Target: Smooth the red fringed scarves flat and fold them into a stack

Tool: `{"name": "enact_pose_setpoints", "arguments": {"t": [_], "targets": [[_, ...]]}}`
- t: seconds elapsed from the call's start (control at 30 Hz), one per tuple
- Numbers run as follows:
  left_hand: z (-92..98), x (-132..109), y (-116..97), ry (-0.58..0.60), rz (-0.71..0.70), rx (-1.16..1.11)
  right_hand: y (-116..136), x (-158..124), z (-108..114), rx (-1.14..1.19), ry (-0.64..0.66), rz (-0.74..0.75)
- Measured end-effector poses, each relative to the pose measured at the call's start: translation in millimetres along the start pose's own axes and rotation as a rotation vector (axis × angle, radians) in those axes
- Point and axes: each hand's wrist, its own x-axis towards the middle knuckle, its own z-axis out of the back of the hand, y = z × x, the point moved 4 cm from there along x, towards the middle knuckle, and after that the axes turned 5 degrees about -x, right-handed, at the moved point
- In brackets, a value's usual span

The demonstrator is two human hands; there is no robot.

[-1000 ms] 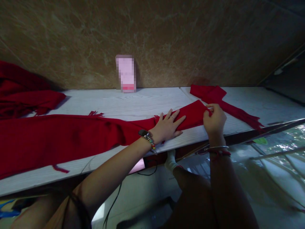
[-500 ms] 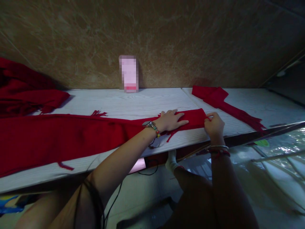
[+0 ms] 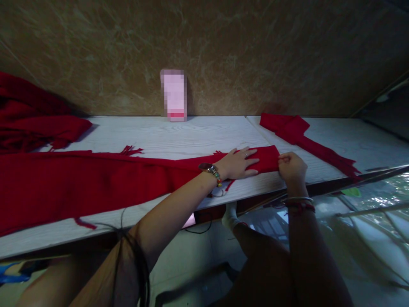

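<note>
A long red scarf [image 3: 79, 183] is seen stretched along a pale, wood-grained counter [image 3: 191, 136], its right end folded into a flat, square-edged strip. That strip is pressed down by the left hand [image 3: 238, 164], fingers spread wide, while its end is pinched by the right hand [image 3: 293, 168], curled almost to a fist. Part of the cloth is hidden by the left forearm [image 3: 182, 209], by which the near edge of the counter is crossed too.

At the far left, the counter is crowded by 1 heap of bunched red cloth [image 3: 38, 115]; at the right, another red strip [image 3: 287, 128] is laid slantwise, crossed over itself and fringed at its tip. Between these 2, a pink rectangular object [image 3: 175, 94] is propped against the brown, marble-veined wall [image 3: 255, 51]; its face is pixelated, so any lettering cannot be read. Soft weave is shown by the scarf, with twisted tassels [image 3: 132, 150] poking out. Below, a socked foot [image 3: 230, 215] is glimpsed near a thin black cable [image 3: 200, 231].
</note>
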Motion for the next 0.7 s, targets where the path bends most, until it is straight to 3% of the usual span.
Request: {"name": "enact_pose_setpoints", "arguments": {"t": [0.07, 0.17, 0.27, 0.33, 0.4, 0.53, 0.7], "targets": [[-5.5, -0.9, -2.4, 0.041, -0.032, -0.004, 0.3, -1.2, -2.5, -0.045, -0.021, 0.042], [-10.0, -1.2, -1.2, 0.007, -0.031, -0.009, 1.9, -3.9, -1.8, -0.131, -0.09, 0.075], [-11.6, -1.3, 0.1, -0.023, -0.033, -0.019, 11.4, -6.6, -0.1, -0.107, -0.143, 0.217], [-10.4, -2.3, 0.3, -0.041, -0.029, -0.031, 18.9, -8.6, -3.6, -0.079, -0.104, 0.339], [-8.5, -4.4, 0.0, -0.042, -0.014, -0.045, 21.0, -9.6, -12.3, -0.109, 0.019, 0.388], [-5.2, -11.0, -0.2, -0.014, 0.05, -0.058, 6.8, -7.2, -26.8, -0.192, 0.226, 0.326], [-4.7, -16.0, 0.8, -0.009, 0.1, -0.063, -15.7, -1.3, -19.4, -0.213, 0.213, 0.151]]}}
